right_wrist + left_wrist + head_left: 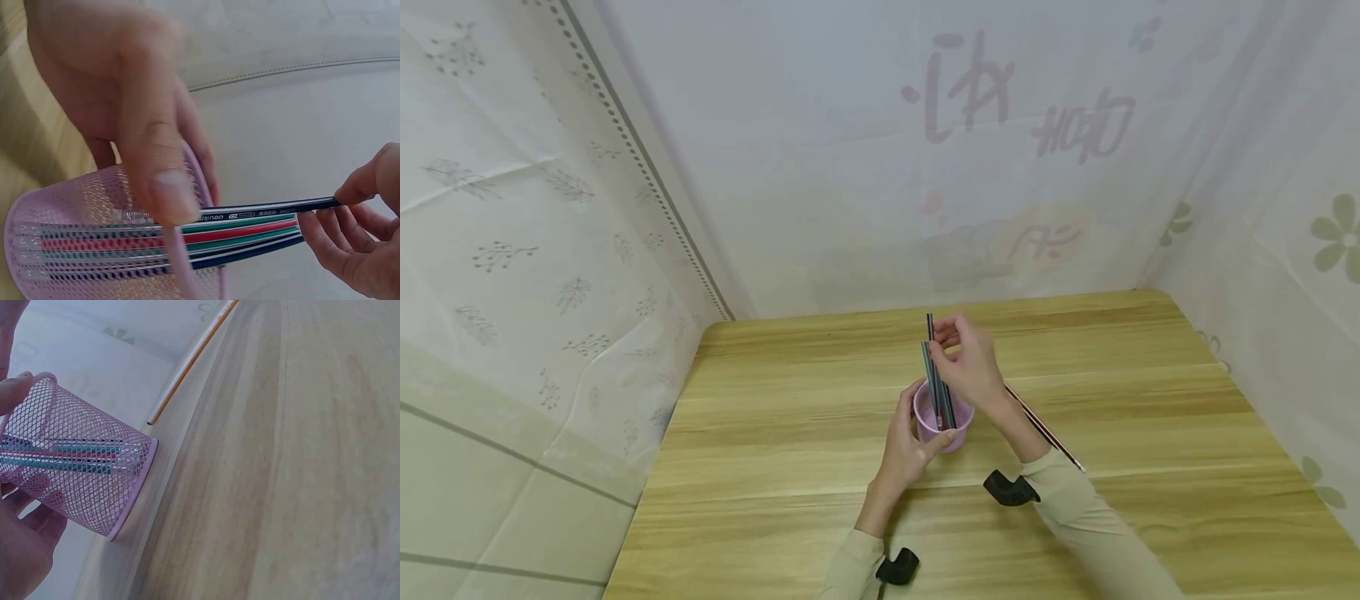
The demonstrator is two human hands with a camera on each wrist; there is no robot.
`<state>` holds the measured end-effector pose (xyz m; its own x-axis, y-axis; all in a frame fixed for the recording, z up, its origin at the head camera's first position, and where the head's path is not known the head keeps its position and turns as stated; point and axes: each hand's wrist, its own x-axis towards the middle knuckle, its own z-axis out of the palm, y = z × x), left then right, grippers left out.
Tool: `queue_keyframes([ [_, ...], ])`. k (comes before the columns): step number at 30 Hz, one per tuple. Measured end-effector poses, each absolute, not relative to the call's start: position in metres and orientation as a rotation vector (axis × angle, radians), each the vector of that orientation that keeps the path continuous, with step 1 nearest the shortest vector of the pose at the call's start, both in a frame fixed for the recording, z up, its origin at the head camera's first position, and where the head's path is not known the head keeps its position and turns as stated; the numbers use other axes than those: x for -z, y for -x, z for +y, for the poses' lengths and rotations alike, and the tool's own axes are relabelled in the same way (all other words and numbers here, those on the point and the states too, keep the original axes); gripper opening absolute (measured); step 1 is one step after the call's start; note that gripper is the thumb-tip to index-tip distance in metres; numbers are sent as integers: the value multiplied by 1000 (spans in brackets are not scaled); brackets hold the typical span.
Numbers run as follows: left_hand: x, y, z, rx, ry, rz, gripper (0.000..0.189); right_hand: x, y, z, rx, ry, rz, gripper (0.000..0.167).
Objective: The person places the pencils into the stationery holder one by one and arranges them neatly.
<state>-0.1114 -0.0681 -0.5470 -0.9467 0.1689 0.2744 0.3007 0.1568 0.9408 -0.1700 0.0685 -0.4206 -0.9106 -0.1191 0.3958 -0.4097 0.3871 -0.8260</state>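
A pink mesh pencil cup (pixel 919 403) stands on the table, and my left hand (pixel 904 454) grips it round the side with the thumb at the rim. Several striped pencils in green, red and dark blue lean inside the cup; the mesh shows their lower ends in the left wrist view. Above the rim, my right hand (pixel 973 367) pinches the upper end of a dark blue pencil (pixel 269 212) with white stripes and print. Its clear-capped lower end lies within the cup mouth, alongside the other pencils (pixel 250 235).
A loose striped pencil (pixel 1045 429) lies on the wooden table (pixel 775 467) to the right, partly behind the right forearm. Printed cloth (pixel 820 167) hangs along the back and both sides of the table. Each wrist wears a black camera mount (pixel 1011 489).
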Motion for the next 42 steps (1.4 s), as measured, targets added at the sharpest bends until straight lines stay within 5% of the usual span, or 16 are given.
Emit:
queue_keyframes([
  [26,548,110,-70,1908,508,-2311,86,452,162,65,-1487,-461,-2456,21],
  [42,549,111,-68,1906,460,-2295,88,450,164,103,-1467,-307,-2519,19],
])
